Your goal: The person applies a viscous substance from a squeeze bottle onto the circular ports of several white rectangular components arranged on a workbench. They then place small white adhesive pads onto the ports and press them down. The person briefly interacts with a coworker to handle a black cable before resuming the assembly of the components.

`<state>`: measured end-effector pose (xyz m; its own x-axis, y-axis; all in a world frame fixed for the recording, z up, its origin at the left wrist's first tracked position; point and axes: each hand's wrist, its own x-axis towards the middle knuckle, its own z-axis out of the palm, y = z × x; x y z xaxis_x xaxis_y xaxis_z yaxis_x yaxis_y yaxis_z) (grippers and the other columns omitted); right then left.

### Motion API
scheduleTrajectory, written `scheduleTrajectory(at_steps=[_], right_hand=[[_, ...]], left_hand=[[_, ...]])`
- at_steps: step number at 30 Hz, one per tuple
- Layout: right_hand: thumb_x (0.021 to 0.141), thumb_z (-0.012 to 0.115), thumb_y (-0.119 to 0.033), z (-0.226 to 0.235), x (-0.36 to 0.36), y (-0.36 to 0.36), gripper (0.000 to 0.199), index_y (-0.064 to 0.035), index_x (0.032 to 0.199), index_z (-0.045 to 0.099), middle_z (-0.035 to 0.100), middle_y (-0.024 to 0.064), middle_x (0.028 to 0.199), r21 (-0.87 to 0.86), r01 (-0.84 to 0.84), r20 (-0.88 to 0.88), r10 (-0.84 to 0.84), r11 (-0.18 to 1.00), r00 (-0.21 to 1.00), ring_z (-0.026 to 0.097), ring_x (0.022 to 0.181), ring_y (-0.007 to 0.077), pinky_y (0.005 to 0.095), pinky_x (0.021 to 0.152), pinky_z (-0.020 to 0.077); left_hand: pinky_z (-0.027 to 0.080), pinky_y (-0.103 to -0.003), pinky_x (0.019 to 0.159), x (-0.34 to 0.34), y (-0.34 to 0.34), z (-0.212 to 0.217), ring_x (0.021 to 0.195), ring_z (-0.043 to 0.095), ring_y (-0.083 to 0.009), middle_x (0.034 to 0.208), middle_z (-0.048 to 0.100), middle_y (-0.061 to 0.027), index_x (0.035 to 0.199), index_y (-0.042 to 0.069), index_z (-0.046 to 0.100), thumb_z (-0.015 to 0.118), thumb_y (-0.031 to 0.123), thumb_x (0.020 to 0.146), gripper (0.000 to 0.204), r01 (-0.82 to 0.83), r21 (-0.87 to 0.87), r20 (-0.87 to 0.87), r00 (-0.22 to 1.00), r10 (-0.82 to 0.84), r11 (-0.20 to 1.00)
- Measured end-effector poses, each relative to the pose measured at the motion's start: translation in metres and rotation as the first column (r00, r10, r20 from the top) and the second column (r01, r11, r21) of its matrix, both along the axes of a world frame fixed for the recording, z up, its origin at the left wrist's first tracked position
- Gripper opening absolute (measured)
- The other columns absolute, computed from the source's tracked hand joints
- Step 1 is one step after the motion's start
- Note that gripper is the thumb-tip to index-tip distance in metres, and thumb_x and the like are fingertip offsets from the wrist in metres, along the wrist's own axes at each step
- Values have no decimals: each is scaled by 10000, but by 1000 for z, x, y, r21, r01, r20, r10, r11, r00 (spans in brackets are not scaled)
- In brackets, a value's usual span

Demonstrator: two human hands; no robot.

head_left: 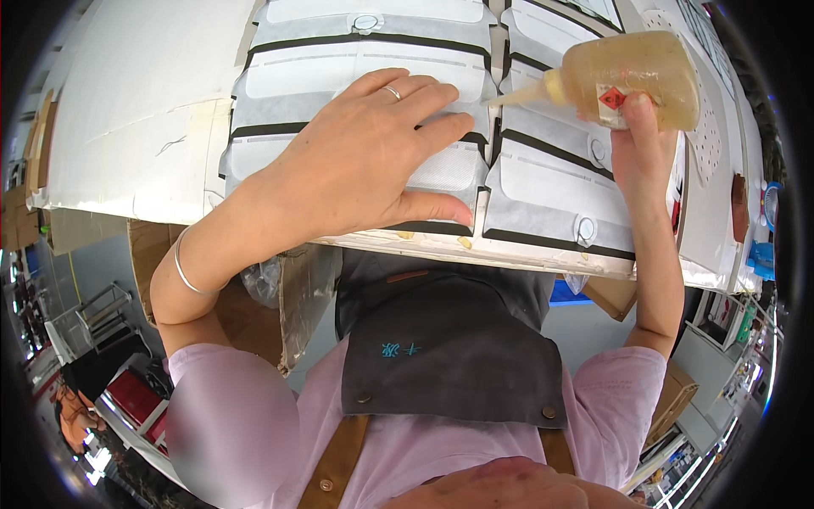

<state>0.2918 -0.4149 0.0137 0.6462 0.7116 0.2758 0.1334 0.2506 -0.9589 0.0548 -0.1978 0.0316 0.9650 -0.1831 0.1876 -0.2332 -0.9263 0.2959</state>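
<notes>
My right hand point(642, 161) is wrapped round a squeeze bottle point(640, 64) of cloudy yellowish liquid, with the thumb on its label. The bottle is tipped on its side, and its long thin nozzle points left, its tip over the dark seam between two columns of white fabric pieces point(297, 81). These flat pieces have dark strips along their edges. Some carry a round white disc point(585, 229). My left hand point(369, 153) lies palm down over the left column, its fingers spread and holding nothing. It hides part of the pieces beneath.
The white worktop point(127, 127) reaches far to the left. A perforated sheet point(706, 148) lies at the right, with a brown block point(740, 208) and a blue plastic item point(762, 260) beyond it. Below the front edge stands an open cardboard box point(309, 293).
</notes>
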Motion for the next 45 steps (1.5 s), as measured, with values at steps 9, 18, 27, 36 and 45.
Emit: scheduleTrajectory(at_steps=[9, 18, 27, 36, 45], right_hand=[[888, 789, -290, 3, -10, -7, 488, -15, 1243, 596, 642, 47, 1125, -22, 4, 12, -4, 1000, 1000, 599, 996, 130, 277, 848, 487], [919, 735, -160, 11, 15, 2, 329, -3, 1197, 654, 694, 80, 1089, -22, -50, 408, 55, 999, 911, 656, 1006, 188, 328, 895, 540], [881, 634, -604, 77, 21, -58, 829, -23, 1448, 468, 499, 213, 1468, 558, -176, 65, 169, 811, 983, 451, 1384, 398, 578, 1176, 348], [693, 833, -685, 0, -22, -58, 1052, -79, 1439, 407, 564, 168, 1294, 69, -330, 159, 316, 942, 935, 556, 1171, 305, 530, 1014, 443], [560, 979, -514, -8, -29, -45, 1103, -65, 1394, 413, 603, 175, 1237, 111, -357, 148, 340, 927, 929, 617, 1134, 312, 463, 905, 557]], left_hand=[[358, -516, 1146, -3, -1, -2, 1312, 508, -377, 1400, 542, -205, 1330, 28, 590, 699, 644, 796, 823, -8, 1, -2, 1000, 8, 1000], [352, -512, 1152, -3, -3, -1, 1325, 502, -363, 1410, 537, -196, 1343, 36, 585, 715, 645, 777, 842, -14, 6, -21, 1000, 14, 1000], [335, -536, 1153, -6, -6, -8, 1323, 493, -356, 1379, 547, -176, 1345, 81, 593, 719, 636, 772, 808, -50, 54, 75, 996, 46, 997], [298, -592, 1142, -41, -61, -11, 1053, 523, -234, 990, 532, -33, 1158, 147, 722, 670, 707, 724, 711, 43, 50, 203, 978, -52, 998], [225, -650, 1171, -41, -73, -17, 1067, 506, -233, 1004, 512, -31, 1230, 131, 678, 704, 713, 663, 813, 45, 21, 117, 992, -47, 999]])
